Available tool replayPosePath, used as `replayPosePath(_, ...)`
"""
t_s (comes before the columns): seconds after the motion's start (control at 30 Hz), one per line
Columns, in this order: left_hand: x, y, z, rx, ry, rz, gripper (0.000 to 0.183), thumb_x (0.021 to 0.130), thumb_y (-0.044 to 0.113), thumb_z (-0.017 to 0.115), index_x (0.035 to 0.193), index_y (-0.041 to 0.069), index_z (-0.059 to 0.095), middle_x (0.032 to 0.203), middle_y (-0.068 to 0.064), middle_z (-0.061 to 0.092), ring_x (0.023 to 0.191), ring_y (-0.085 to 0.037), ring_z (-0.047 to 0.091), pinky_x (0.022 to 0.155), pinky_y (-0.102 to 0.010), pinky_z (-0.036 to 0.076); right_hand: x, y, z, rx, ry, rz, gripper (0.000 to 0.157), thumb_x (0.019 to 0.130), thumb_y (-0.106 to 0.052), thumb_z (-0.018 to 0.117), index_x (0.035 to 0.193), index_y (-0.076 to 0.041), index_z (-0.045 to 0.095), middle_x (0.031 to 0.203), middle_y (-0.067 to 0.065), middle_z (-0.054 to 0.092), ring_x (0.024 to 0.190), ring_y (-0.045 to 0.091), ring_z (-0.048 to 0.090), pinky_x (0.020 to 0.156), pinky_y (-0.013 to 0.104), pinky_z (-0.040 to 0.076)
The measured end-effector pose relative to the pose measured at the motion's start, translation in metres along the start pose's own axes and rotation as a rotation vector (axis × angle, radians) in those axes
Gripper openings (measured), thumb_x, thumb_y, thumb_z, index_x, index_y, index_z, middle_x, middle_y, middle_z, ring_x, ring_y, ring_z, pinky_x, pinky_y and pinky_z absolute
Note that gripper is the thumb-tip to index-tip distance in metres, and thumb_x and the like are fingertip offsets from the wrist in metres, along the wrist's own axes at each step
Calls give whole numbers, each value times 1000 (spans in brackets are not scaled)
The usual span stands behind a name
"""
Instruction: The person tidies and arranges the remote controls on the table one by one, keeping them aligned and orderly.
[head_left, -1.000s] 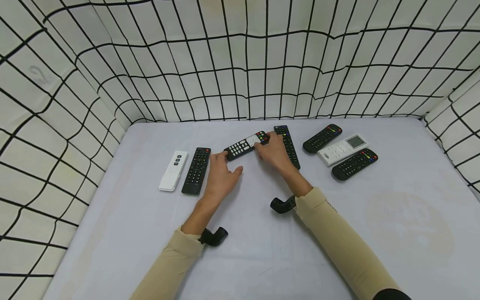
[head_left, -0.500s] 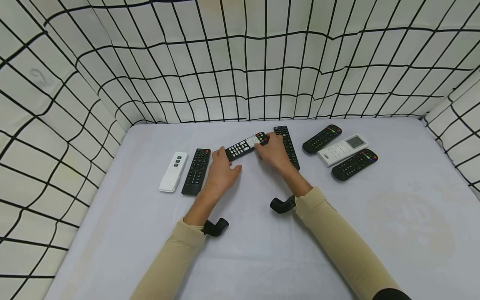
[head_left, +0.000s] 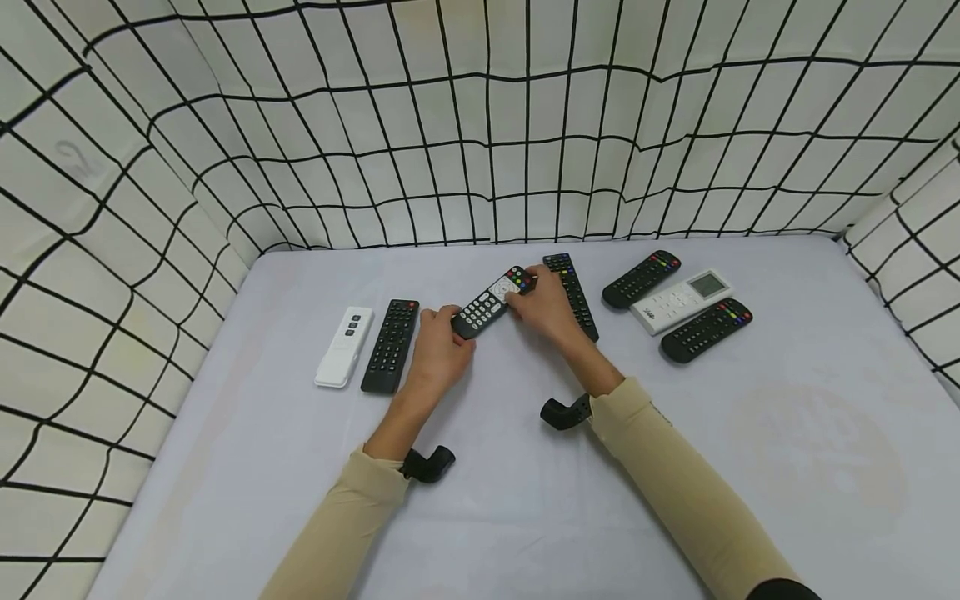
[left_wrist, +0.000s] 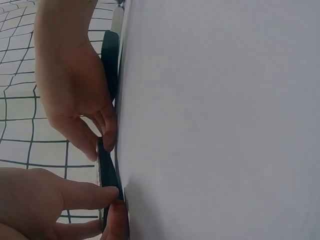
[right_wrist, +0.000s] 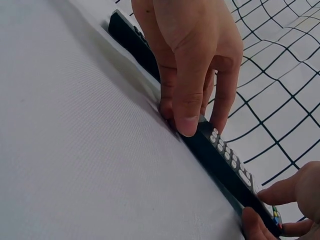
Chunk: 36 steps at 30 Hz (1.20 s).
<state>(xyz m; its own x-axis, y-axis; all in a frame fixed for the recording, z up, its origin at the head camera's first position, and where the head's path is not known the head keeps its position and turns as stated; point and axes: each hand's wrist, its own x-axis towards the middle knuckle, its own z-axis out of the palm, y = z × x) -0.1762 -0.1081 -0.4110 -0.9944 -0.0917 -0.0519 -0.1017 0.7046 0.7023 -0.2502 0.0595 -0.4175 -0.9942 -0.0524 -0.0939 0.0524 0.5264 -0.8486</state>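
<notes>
Between both hands is a black remote control with white number keys, a white round pad and coloured keys. My left hand pinches its lower left end, thumb on the near side. At the coloured-key end, my right hand grips it between thumb and fingers. In the left wrist view the remote's dark side runs from the left hand up to the right hand. The right wrist view shows it slanting along the white cloth, with the left hand at the number-key end and the right hand opposite.
Left of the hands lie a white remote and a long black remote. Another black remote lies partly behind the right hand. Farther right are two black remotes around a white air-conditioner remote. A black grid net encloses the table.
The remote has turned to a steeper slant, its left end drawn nearer. My left thumb, held apart before, has closed onto that end. The right hand stays almost in place.
</notes>
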Motion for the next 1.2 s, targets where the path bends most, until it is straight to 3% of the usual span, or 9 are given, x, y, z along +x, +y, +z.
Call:
replayPosePath(0.13, -2, 0, -1, 11, 3, 25, 55, 90, 3, 75, 141, -3, 56, 121, -23, 55, 86, -23, 63, 81, -36, 55, 1, 1, 0, 53, -12, -3, 65, 96, -13, 71, 152, 3, 42, 118, 22, 70, 84, 21, 69, 73, 26, 51)
replayPosePath(0.47, -17, -2, -2, 61, -8, 57, 55, 91, 15, 80, 139, -2, 59, 114, -19, 61, 84, -22, 64, 72, -31, 52, 0, 4, 2, 148, -42, -1, 62, 95, -12, 73, 150, -1, 46, 130, 22, 63, 101, 30, 71, 70, 22, 51)
replayPosePath(0.73, -25, -7, -6, 71, 17, 98, 53, 90, 15, 81, 134, -3, 59, 114, -20, 61, 93, -26, 64, 80, -37, 53, 0, 1, 6, 203, -68, -27, 60, 94, -10, 73, 148, 2, 48, 132, 24, 62, 113, 35, 69, 72, 22, 55)
replayPosePath(0.97, -33, -8, -10, 80, 40, 90, 53, 89, 14, 82, 132, -5, 58, 122, -24, 59, 104, -34, 64, 92, -48, 55, -4, -5, 12, 193, -89, -43, 60, 94, -13, 74, 148, -1, 50, 133, 24, 62, 114, 35, 69, 75, 25, 56)
replayPosePath(1.2, -41, -7, -15, 130, 50, 92, 59, 89, 14, 81, 137, -7, 54, 126, -25, 55, 109, -37, 64, 94, -49, 55, -10, -9, 19, 182, -113, -56, 62, 96, -16, 74, 151, -3, 48, 136, 23, 60, 119, 35, 68, 79, 28, 58)
